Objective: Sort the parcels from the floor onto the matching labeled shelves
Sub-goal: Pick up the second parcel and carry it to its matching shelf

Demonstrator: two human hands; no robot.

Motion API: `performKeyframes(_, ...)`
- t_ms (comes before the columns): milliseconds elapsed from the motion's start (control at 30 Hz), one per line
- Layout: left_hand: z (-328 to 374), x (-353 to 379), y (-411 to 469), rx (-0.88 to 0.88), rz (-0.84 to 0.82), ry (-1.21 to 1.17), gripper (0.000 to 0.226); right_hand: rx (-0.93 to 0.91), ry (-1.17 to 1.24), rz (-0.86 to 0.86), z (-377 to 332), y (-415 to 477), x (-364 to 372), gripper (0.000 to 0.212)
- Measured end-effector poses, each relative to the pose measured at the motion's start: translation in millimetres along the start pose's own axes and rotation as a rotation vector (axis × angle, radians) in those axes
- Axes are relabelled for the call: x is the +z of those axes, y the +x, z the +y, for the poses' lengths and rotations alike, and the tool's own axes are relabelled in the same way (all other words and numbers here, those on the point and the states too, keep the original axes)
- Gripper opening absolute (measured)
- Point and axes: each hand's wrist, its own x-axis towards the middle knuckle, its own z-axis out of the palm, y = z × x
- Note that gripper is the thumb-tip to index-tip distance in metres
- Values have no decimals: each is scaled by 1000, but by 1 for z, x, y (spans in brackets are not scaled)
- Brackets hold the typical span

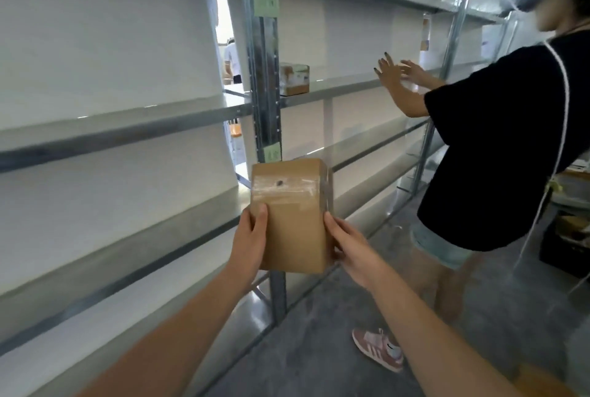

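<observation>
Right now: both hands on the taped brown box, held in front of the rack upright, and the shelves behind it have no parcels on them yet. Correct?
Not quite. Both the left hand and right hand do hold the taped brown box in front of the rack upright, but the head view shows one parcel already on a shelf just right of that upright.

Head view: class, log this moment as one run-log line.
left hand + right hand: gripping brown taped cardboard parcel | position: before grey metal shelf upright | unshelved
</observation>
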Motion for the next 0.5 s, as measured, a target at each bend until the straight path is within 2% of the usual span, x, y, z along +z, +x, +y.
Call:
performKeyframes(100,11,-38,-6,77,89,-46,55,-46,57,-34,-22,7,41,40)
performKeyframes(167,17,-66,-7,143,166,-56,55,-30,75,-105,-34,7,71,40)
performKeyframes(300,20,-130,-9,215,349,74,53,3,86,-239,-48,7,121,39)
performKeyframes(433,0,-198,-8,117,445,35,80,32,16,-415,-58,-4,178,26)
performKeyframes(500,4,-227,-14,107,449,40,80,42,26,-489,-58,-14,206,28)
